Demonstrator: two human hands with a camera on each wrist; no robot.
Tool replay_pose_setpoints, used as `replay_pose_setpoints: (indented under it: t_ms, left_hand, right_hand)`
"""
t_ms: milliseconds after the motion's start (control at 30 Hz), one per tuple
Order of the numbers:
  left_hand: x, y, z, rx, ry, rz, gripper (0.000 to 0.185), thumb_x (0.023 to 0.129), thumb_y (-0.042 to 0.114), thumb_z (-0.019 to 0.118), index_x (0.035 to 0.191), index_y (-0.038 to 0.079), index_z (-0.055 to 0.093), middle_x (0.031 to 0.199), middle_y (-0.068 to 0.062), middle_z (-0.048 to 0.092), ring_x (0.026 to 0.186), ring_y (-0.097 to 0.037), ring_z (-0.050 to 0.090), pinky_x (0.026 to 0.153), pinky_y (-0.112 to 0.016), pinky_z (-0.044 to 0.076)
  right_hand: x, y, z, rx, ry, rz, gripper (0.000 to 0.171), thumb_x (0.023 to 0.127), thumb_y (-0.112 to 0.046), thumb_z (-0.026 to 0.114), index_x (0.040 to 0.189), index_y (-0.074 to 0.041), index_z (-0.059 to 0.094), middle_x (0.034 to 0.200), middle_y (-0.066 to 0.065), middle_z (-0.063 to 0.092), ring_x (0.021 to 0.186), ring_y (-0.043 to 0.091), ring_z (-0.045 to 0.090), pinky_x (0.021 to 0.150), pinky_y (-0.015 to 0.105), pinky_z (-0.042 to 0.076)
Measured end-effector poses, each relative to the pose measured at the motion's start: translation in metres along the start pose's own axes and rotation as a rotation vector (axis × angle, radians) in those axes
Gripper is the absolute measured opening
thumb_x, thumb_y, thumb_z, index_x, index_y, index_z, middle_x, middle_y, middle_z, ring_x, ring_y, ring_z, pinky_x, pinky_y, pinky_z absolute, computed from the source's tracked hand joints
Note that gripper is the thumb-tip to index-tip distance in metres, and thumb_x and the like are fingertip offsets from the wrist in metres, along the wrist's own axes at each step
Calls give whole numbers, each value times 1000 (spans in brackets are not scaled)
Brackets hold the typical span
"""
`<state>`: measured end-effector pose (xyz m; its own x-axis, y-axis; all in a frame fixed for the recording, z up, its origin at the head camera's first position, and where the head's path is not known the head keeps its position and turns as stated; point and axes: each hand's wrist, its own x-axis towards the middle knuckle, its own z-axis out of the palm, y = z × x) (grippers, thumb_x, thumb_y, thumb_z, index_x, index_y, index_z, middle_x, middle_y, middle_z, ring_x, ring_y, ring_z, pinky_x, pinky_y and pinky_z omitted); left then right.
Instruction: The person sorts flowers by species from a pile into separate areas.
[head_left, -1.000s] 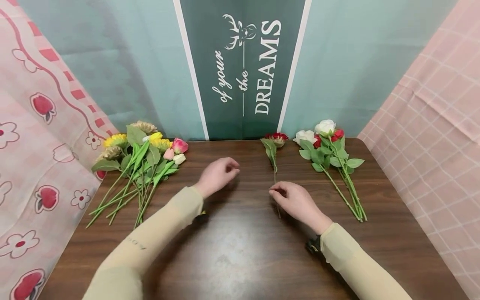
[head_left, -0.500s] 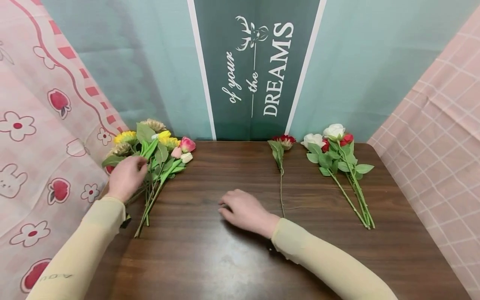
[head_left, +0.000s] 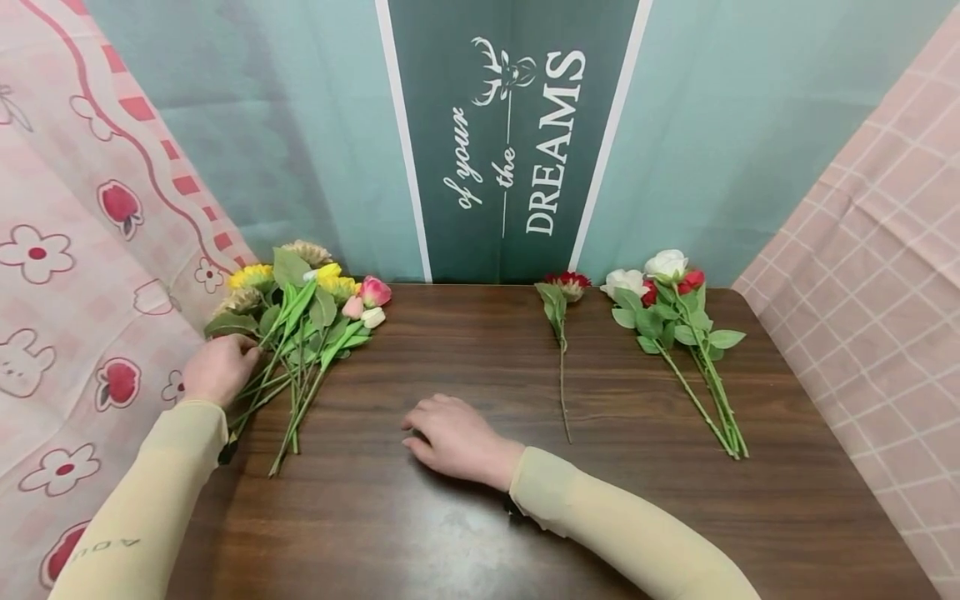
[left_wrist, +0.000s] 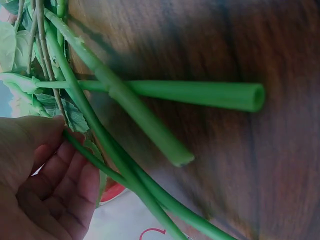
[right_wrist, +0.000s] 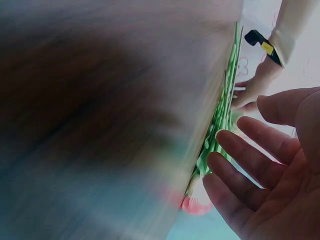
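Item one, my left hand [head_left: 217,369]: at the left table edge, fingers loosely curled about the thin green stems [left_wrist: 107,155] of the mixed bunch [head_left: 296,312], thumb and fingers closing on one stem in the left wrist view; I cannot tell how firmly it is pinched. Item two, my right hand [head_left: 457,437]: resting palm down on the brown wooden table [head_left: 480,517], fingers relaxed and spread, holding nothing, well apart from the left hand. Item three, the mixed bunch: sunflowers, pink and cream tulips, lying flat at the table's far left, heads toward the backdrop, stems fanned toward me. Item four, single red flower [head_left: 567,283]: lying alone near the table's middle, just right of my right hand, stem pointing toward me. Item five, roses [head_left: 667,287]: white and red, lying together at far right. Item six, dark green banner [head_left: 517,133] lettered "DREAMS", upright behind the table.
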<state>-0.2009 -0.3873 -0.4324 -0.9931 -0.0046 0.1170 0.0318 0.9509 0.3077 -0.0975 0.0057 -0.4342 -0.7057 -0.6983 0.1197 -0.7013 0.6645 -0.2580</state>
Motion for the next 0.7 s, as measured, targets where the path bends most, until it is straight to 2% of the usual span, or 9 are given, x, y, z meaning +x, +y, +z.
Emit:
replay_pose_setpoints:
  t_ms: [200,400,567,700]
  left_hand:
    - [0,3,-8,-32,38,15,24,100,18,59,105,0,73,104,-26,70,84,-45,66,67,-63,49]
    - [0,22,-27,-62,66,40,27,102,22,57,110,1,72,105,-24,71,89,-43,67,72,-62,49]
    - [2,63,-32,-190,41,71,32,104,29,59,116,2,72,106,-21,72,87,-36,65,75,-54,50]
    - [3,111,-20,-421,-27,75,33,102,33,65,119,5,72,103,-17,71,80,-30,63,68,-43,53]
  right_hand:
    - [-10,12,-9,32,9,61,25,103,-33,62,119,-17,74,114,-4,71,107,15,63,98,33,50]
    - [-20,32,-18,85,63,133,25,103,-33,63,118,-17,75,115,-3,72,108,17,64,95,35,52]
    - [-33,57,-25,146,153,223,20,102,-30,64,111,-18,76,110,-5,73,108,16,66,98,38,52]
    - [-48,76,-32,231,244,310,16,101,-28,66,107,-19,78,107,-7,73,105,15,67,93,40,54]
